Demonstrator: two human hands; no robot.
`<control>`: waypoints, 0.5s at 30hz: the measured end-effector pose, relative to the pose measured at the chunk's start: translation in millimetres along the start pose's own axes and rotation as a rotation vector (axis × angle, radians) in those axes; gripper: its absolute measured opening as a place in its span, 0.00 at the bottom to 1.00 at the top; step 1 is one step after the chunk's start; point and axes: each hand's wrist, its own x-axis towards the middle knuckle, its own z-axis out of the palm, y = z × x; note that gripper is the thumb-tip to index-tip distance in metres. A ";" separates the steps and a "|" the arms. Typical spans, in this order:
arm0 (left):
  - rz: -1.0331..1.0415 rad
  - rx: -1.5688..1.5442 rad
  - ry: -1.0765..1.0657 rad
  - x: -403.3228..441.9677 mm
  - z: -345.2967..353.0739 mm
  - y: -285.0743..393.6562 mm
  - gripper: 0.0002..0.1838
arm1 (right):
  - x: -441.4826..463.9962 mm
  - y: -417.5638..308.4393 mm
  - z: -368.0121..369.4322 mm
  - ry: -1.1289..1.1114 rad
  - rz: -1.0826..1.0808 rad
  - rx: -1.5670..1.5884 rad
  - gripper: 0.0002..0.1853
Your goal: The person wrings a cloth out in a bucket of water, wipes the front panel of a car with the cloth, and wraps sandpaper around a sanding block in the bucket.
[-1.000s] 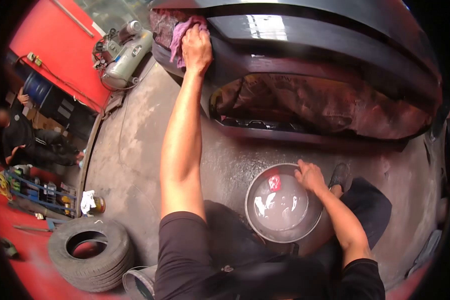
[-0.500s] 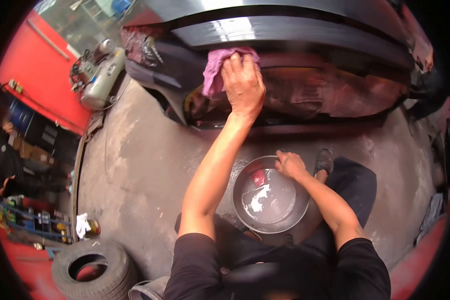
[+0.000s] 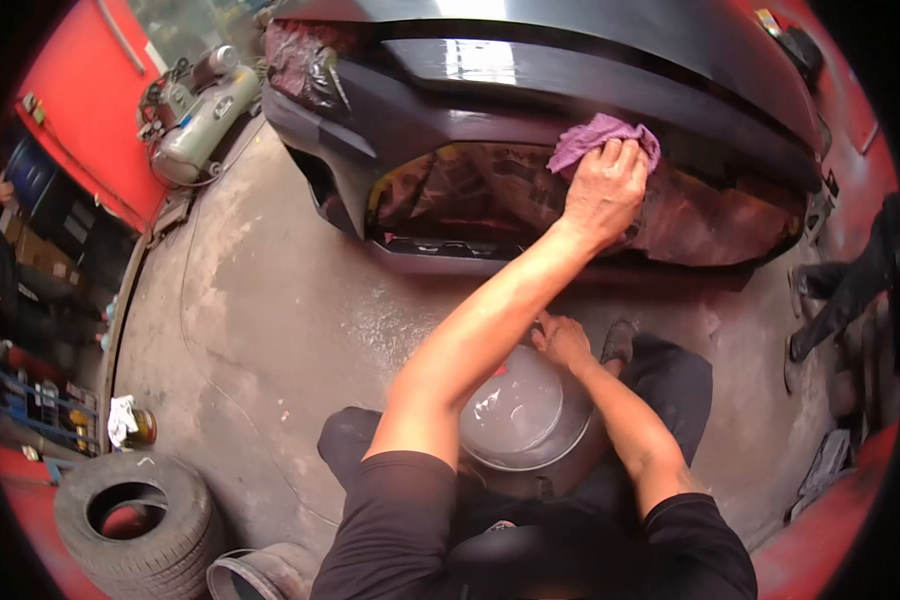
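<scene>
A crumpled purple cloth (image 3: 592, 140) is under the fingers of my left hand (image 3: 610, 192), which presses it against the dark grey car bumper (image 3: 450, 125). The cloth lies just above the bumper's lower opening, where brown masking paper (image 3: 705, 220) is fitted. My right hand (image 3: 565, 343) is closed at the far rim of a round metal basin (image 3: 580, 440) between my legs. Cloudy water (image 3: 515, 405) fills the basin. A red piece (image 3: 500, 370) in it is mostly hidden behind my left forearm.
Tyres (image 3: 135, 520) and a bucket (image 3: 255, 575) stand at the lower left. An air compressor (image 3: 200, 125) is by the red wall, its hose on the concrete floor (image 3: 270, 330). Another person's legs (image 3: 850, 290) show at right, and a second person (image 3: 0, 260) at far left.
My left hand has slid the purple cloth to the right along the bumper. My right hand stays at the basin rim. My left forearm now covers part of the basin.
</scene>
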 end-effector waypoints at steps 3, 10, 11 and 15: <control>-0.058 -0.037 0.024 -20.8 -11.9 -17.0 0.18 | 3.6 5.9 14.3 0.070 -0.053 0.015 0.21; -0.442 0.181 0.123 -62.4 -86.9 -137.4 0.18 | -0.2 -10.5 -3.9 0.034 -0.017 0.017 0.15; -0.505 0.163 0.174 -63.6 -87.5 -159.6 0.16 | -0.3 -10.3 -5.1 0.038 -0.017 0.015 0.15; -0.538 0.101 0.155 -45.3 -93.5 -242.2 0.15 | -1.5 -10.4 -6.3 0.059 -0.051 0.031 0.15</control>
